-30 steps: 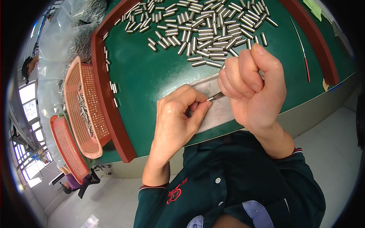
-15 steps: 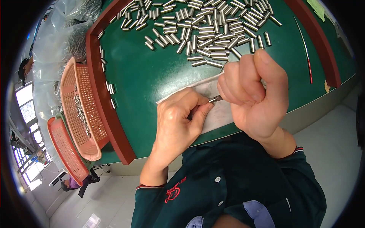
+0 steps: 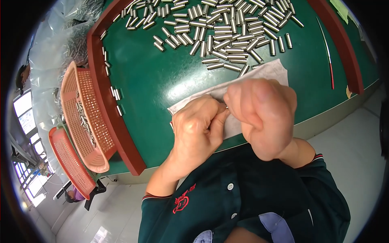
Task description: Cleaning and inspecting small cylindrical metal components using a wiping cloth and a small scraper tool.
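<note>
Right hand [image 3: 263, 117], fisted, contents hidden, has drawn closer to left hand [image 3: 198, 125], pinching metal piece [image 3: 227, 107]; work presumably engaged.

orange basket [image 3: 98, 115] beside red basket [image 3: 73, 160], left | clear plastic bags [image 3: 43, 60], upper left | yellow-green paper [image 3: 340, 10], upper right
</note>
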Available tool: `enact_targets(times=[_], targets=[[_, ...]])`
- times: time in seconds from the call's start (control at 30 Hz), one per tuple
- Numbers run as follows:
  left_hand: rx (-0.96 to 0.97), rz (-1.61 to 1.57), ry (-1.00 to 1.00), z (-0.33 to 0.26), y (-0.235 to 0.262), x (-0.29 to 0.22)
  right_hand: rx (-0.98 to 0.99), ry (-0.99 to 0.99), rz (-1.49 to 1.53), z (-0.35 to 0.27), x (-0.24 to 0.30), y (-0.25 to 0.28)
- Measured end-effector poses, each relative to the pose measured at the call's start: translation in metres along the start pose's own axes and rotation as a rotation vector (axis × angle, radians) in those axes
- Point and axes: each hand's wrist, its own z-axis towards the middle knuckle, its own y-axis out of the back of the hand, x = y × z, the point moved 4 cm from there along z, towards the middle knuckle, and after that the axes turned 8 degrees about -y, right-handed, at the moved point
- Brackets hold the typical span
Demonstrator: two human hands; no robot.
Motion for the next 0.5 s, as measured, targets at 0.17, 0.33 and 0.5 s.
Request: enact_targets(times=[0.17,0.33,0.5], targets=[[-0.035,-0.001,0.061,-0.002,-0.002,-0.001,-0.084,-0.083,0.051,0.006,0.0,0.01],[-0.103,-0.361,0.26,-0.014,0.007,0.01,-0.042,0.013,0.479,-0.004,0.017,0.029],[-0.162,-1.424,0.334,-0.008,0.012,0.012,-0.061,-0.016,0.446,-0.006,0.02,0.038]])
